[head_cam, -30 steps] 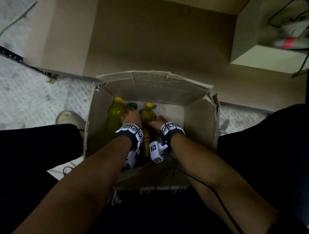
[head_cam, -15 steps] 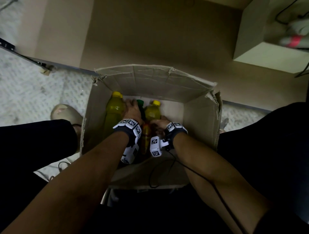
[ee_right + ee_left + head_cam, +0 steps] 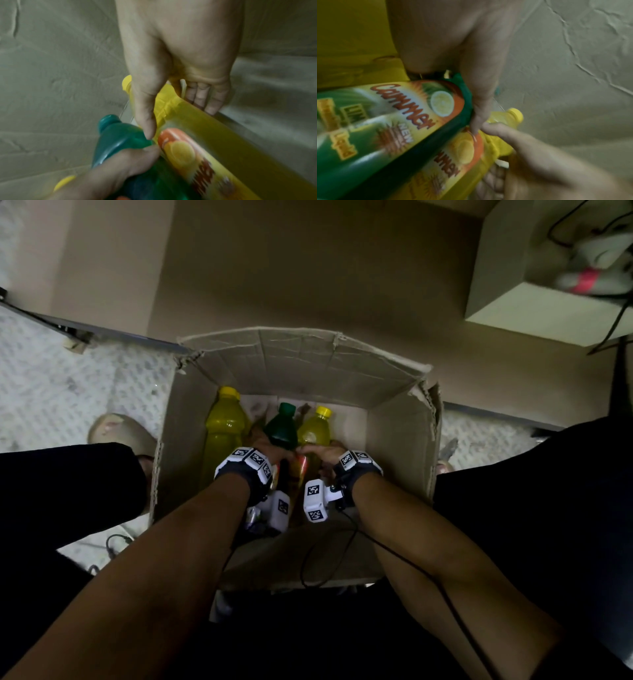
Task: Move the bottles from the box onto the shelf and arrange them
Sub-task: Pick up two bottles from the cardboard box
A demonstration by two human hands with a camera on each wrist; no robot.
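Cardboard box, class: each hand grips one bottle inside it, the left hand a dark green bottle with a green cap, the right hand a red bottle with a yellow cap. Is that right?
One detail is wrong. The right hand grips a yellow bottle with a yellow cap, not a red one; the right wrist view shows it. The left hand does grip the dark green bottle with a green cap, both inside the open cardboard box.

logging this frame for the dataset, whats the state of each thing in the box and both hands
cardboard box: open, flaps up, on the floor
green bottle: capped, gripped by the left hand
yellow bottle on the right: capped, gripped by the right hand
yellow bottle on the left: capped, leaning in the box, untouched
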